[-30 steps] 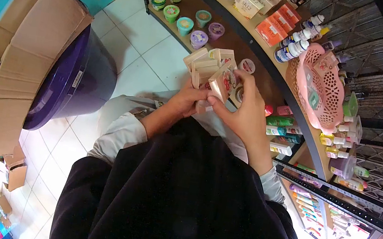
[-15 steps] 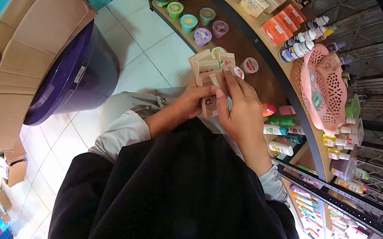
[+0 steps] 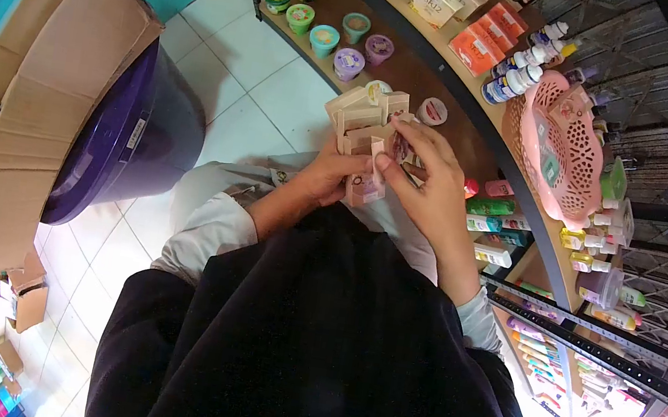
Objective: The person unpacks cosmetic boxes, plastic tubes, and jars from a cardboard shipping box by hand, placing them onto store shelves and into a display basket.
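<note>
Several small beige boxes [image 3: 356, 117] are bunched together in front of my body. My left hand [image 3: 330, 173] is wrapped round them from the left, its thumb lying across the lower boxes. On the other side, my right hand [image 3: 426, 170] has its thumb and fingers on the boxes at the right of the bunch. The fingers hide part of the boxes, and the print on them is too small to read. Just beyond the bunch, a tub with a pink-and-white lid [image 3: 432, 112] stands on the lower shelf.
Colourful lidded tubs [image 3: 325, 40] line the lower shelf [image 3: 409, 51]. Above are orange boxes [image 3: 477, 49], white bottles [image 3: 511, 84] and a pink basket [image 3: 545, 154]. At left stand a purple bin [image 3: 147, 129] and a large cardboard box [image 3: 57, 98] on the tiled floor.
My right hand has shifted slightly, its fingers more spread along the boxes' right side. The left hand keeps its hold. The view has moved a little.
</note>
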The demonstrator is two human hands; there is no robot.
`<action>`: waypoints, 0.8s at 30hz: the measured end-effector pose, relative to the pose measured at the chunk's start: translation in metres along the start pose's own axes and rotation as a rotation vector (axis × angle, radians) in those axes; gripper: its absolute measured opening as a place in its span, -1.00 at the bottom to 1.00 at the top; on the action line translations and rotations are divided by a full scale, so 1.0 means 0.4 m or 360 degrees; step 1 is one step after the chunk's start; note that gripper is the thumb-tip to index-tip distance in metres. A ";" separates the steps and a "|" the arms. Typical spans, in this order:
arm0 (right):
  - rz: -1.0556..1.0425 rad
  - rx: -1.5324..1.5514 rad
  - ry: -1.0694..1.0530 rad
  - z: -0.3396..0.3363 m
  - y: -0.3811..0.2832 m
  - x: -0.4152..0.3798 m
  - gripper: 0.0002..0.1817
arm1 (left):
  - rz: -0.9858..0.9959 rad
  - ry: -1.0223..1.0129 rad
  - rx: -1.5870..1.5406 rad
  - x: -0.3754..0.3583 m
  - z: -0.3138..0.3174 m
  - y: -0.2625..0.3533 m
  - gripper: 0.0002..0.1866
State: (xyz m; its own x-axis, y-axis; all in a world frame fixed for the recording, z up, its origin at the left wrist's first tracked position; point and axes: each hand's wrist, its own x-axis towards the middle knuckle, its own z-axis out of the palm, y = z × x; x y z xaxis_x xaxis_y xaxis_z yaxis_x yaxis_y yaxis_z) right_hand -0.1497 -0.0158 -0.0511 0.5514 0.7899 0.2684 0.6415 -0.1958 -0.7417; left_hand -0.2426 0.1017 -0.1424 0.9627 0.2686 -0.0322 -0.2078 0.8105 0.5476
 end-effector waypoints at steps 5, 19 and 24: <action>0.0107 0.0207 -0.0076 -0.011 -0.003 0.003 -0.55 | -0.0031 -0.0111 -0.0092 -0.004 0.002 -0.002 -0.38; 0.0023 0.0022 0.0054 -0.012 0.002 -0.004 -0.51 | -0.0062 -0.0143 0.0001 -0.007 0.011 0.005 -0.29; -0.0108 -0.0246 0.0182 0.015 0.025 -0.021 -0.49 | -0.0032 -0.0173 0.0013 -0.009 0.008 -0.003 -0.30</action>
State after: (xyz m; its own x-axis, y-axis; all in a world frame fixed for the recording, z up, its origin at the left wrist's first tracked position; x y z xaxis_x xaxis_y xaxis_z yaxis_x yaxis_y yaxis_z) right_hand -0.1511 -0.0211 -0.0646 0.5556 0.7348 0.3891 0.7484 -0.2381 -0.6190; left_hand -0.2453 0.0980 -0.1406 0.9798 0.1941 0.0477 -0.1876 0.8107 0.5545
